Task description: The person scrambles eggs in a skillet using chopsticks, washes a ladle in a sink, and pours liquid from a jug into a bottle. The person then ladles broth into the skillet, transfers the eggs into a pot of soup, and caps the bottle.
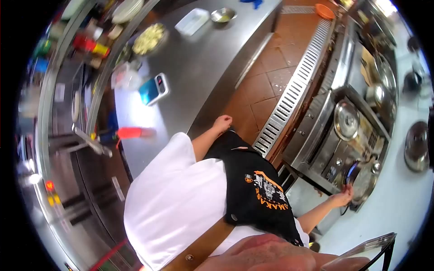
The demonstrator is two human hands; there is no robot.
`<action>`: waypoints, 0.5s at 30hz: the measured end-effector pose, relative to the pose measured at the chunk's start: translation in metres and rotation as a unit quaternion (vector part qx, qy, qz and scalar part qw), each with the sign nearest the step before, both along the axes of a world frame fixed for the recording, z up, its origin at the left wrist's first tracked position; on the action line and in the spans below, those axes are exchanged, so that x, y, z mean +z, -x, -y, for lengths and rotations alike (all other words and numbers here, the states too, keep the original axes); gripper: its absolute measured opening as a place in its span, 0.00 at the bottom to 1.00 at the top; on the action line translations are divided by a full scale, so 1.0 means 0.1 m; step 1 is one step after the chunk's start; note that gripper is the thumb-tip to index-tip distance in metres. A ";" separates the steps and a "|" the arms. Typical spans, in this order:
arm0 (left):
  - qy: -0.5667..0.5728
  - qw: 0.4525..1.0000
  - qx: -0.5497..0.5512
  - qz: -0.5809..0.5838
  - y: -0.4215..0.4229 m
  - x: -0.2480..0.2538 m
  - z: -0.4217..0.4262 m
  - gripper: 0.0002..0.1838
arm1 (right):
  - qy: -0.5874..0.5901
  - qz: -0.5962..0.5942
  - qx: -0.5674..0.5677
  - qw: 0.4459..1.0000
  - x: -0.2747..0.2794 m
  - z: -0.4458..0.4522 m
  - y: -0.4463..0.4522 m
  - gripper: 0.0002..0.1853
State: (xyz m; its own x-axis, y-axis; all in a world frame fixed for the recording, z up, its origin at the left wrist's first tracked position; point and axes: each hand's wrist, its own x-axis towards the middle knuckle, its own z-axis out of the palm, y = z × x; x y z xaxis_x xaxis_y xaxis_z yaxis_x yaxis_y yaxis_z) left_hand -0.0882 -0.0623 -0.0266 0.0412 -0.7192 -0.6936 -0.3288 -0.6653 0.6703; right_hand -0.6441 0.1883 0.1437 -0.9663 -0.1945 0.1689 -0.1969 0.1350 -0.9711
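Observation:
My left hand [222,123] hangs beside the steel counter [190,77], over the brown tiled floor, fingers curled together and nothing visible in them. On the stove side, my right hand [345,197] reaches to the near edge of a round pan [363,183]. Its fingers are pressed together there, and a small dark part shows just below them; what they hold is too small to make out. Blue flame colour glows at the pan's left edge. A lidded pot [347,120] sits on the stove [323,149] farther up.
The counter bears a phone [154,89], a white tray [192,21], a metal bowl [223,16], a container of pale chopped food [148,39] and a red-handled object [129,132]. A floor grate [294,88] runs between counter and stove. More pots [380,97] stand right.

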 end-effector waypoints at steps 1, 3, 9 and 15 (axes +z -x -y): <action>0.037 0.999 0.003 -0.026 -0.12 -0.31 -0.01 0.12 | 0.024 0.092 0.059 0.994 -0.07 0.18 -0.13 0.14; 0.075 0.995 0.027 -0.053 -0.21 -0.44 -0.08 0.13 | 0.075 0.222 0.217 0.948 -0.25 0.58 -0.56 0.12; 0.114 0.984 -0.057 -0.122 -0.43 0.27 0.03 0.12 | 0.099 0.472 0.355 0.801 -0.81 1.98 -2.63 0.11; 0.214 0.949 0.019 -0.230 -0.54 0.53 0.82 0.15 | 0.003 0.522 0.515 0.680 -0.68 2.77 -4.58 0.11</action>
State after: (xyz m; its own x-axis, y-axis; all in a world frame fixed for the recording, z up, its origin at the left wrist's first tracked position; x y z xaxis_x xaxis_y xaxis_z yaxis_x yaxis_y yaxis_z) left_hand -0.0346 -0.1446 0.0265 -0.1637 -0.9430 -0.2899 0.0826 -0.3059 0.9485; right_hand -0.1863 -0.0887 0.0758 0.0882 -0.8619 -0.4994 0.6129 0.4422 -0.6549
